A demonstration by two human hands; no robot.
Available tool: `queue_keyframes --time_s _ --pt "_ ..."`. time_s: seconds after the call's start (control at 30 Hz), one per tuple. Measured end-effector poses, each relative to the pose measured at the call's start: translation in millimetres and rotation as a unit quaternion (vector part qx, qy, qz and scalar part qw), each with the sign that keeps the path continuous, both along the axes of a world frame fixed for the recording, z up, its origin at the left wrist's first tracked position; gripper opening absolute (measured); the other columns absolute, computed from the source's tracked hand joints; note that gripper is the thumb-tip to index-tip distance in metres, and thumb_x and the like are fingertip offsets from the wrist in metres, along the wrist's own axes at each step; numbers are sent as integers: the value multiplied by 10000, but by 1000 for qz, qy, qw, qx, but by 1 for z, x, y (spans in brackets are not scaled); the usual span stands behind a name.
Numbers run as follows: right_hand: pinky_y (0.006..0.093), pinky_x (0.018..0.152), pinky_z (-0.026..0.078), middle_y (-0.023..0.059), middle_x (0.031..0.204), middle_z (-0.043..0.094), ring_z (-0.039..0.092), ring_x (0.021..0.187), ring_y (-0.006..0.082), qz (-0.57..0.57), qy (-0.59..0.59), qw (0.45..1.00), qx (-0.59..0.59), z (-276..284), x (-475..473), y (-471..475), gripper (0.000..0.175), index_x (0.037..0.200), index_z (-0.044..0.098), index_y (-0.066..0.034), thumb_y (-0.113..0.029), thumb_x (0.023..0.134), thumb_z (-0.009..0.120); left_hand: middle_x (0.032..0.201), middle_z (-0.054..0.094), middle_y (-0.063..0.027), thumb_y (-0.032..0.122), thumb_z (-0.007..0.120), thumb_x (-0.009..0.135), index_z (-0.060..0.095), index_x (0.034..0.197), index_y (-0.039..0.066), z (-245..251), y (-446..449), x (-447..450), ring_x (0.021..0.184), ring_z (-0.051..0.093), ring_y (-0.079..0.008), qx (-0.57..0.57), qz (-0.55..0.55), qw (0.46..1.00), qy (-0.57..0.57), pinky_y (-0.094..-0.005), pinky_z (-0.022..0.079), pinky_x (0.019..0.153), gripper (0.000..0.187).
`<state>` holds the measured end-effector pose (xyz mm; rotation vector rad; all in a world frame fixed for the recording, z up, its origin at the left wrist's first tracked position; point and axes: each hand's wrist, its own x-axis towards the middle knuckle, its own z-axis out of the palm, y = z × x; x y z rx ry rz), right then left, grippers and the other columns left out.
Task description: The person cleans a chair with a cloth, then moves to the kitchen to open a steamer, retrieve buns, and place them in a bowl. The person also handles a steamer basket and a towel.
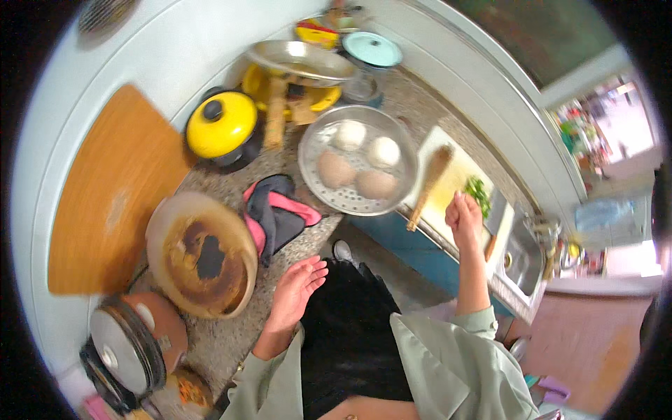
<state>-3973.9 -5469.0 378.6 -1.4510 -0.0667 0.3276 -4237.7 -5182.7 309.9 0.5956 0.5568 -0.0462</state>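
My left hand (300, 286) hovers near the counter's front edge, palm turned inward, fingers apart and holding nothing. Over the cutting board (428, 157) is my right hand (465, 218), its fingers curled closed with nothing visible in them. Chopped greens (478, 195) lie just beyond it, beside a knife with a broad metal blade (496, 212) and a wooden handle (491, 248). A blurred brown long-handled utensil (433, 181) crosses the board. Between the hands and the wall, a perforated metal steamer tray (350, 203) carries two white buns (350, 135) and two brown buns (376, 184).
Black-and-pink cloth mitts (275, 210) lie beside a scorched round beige vessel (205, 210). Behind stand a yellow-lidded pot (223, 128) and a wooden-handled metal pan (302, 60). A wooden board (113, 199) leans on the wall. The sink (525, 268) is at right.
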Motion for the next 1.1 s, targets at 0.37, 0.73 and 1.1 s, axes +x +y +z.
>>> queue_keyframes --time_s 0.37,0.73,1.1 --pt "378 850 517 151 1077 647 645 970 277 46 -66 919 -386 -35 -216 -146 470 1309 503 -52 -225 892 633 1067 649 -109 123 558 947 578 1171 5 -3 -118 5 935 631 -177 56 -180 981 38 -293 511 823 253" --pt "450 884 491 169 1131 611 586 1064 353 -152 182 801 -550 -54 -556 -366 456 1248 537 -65 -311 877 638 1063 636 -101 90 551 937 555 1198 22 4 -435 -66 903 619 -175 42 -566 823 12 -291 526 805 270" --pt "433 973 450 153 1275 561 537 1168 340 -496 366 684 -390 -47 -766 -378 492 1320 505 -81 -346 913 580 1040 609 -87 113 590 914 536 1224 22 4 -665 -171 878 584 -172 92 -855 511 -11 -285 510 774 328"
